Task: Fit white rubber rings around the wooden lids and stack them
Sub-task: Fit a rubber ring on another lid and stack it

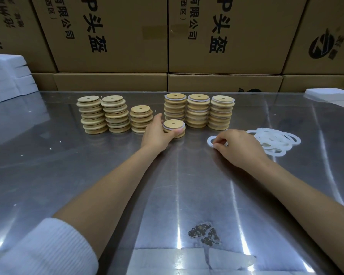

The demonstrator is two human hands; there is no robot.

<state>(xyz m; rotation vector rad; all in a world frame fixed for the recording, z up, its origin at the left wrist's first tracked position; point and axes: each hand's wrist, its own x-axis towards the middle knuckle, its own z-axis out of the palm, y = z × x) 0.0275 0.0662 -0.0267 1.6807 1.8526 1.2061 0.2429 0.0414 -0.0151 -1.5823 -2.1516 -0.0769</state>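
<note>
Three ringed stacks [198, 111] done, three bare lid stacks [115, 114] left. Left hand [157, 133] grasping short ringed stack [174, 129]; right hand [238, 145] pinching loose ring [211, 140] beside ring pile [274, 139].

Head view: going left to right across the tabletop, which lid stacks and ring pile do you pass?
Three stacks of bare wooden lids → short ringed stack held by the left hand → two tall ringed stacks → loose pile of white rubber rings.
</note>
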